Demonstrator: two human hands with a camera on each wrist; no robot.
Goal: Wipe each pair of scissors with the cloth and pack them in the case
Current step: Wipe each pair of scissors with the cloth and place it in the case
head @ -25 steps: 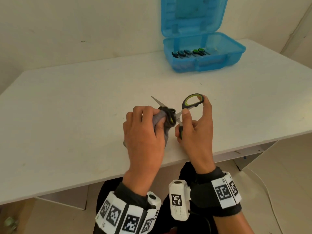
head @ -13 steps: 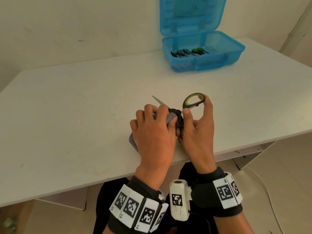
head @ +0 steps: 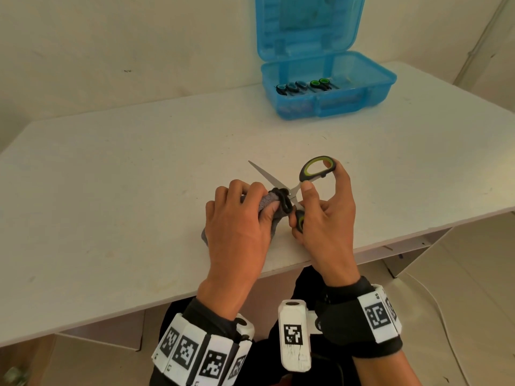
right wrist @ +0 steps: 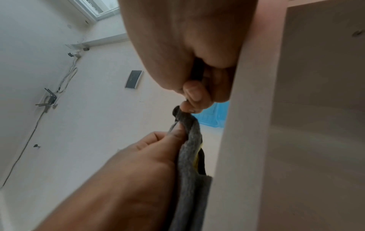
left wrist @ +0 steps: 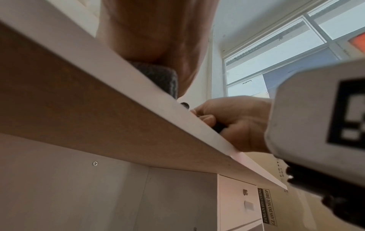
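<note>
One pair of scissors [head: 289, 190] lies spread wide near the front edge of the table [head: 111, 190]; its free blade points away and to the left; the right hand [head: 326, 215] grips both handles; the left hand [head: 239, 224] pinches the grey cloth [head: 267, 201] round the other blade, so it is nearer the blades; the blue case [head: 328, 87] sits open, far back.

Head view looks down on the table [head: 111, 190]; both wrist views look up from below its edge.
</note>
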